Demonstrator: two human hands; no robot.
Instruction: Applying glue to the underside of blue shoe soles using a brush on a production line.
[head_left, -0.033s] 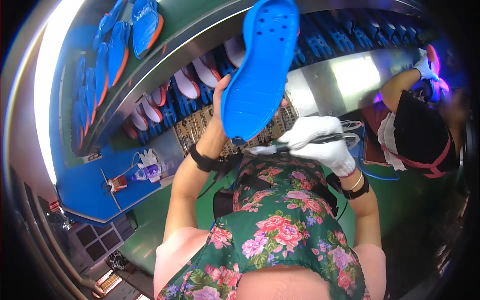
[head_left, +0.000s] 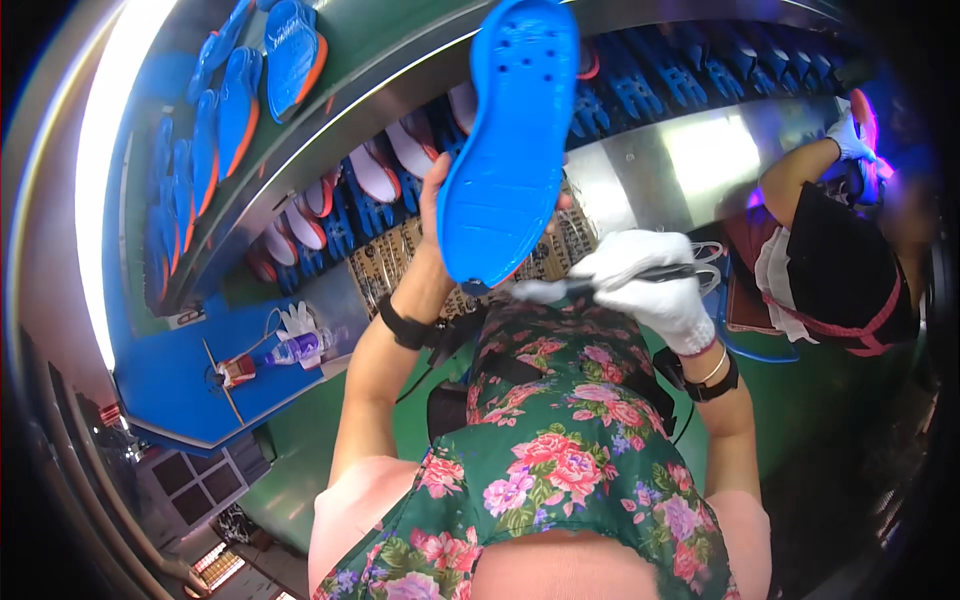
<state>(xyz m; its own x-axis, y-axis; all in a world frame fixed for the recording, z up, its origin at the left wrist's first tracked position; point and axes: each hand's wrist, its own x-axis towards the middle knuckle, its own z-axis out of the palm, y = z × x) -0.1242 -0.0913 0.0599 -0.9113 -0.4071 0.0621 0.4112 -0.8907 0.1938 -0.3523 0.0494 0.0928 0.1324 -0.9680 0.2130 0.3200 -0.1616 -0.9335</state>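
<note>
My bare left hand (head_left: 436, 205) is closed round a long blue shoe sole (head_left: 508, 165), with fingertips showing at both its edges. The sole's face has a raised rim, several small holes at the far end and a wet-looking shine. In a white glove, my right hand (head_left: 650, 285) grips a dark-handled brush (head_left: 540, 291) with pale bristles. Those bristles are just right of the sole's near end; whether they touch it I cannot tell.
Shoe parts (head_left: 373, 175) line a conveyor beyond my hands, with a patterned, tape-like cover (head_left: 385, 258) at its near side. More blue soles (head_left: 240, 110) rest on the upper shelf. A blue side table (head_left: 180, 385) holds a purple-labelled bottle (head_left: 295, 348). A co-worker's gloved hand (head_left: 848, 135) is at right.
The sole in my left hand has shifted slightly left. My right hand and the brush have moved a little to the right.
</note>
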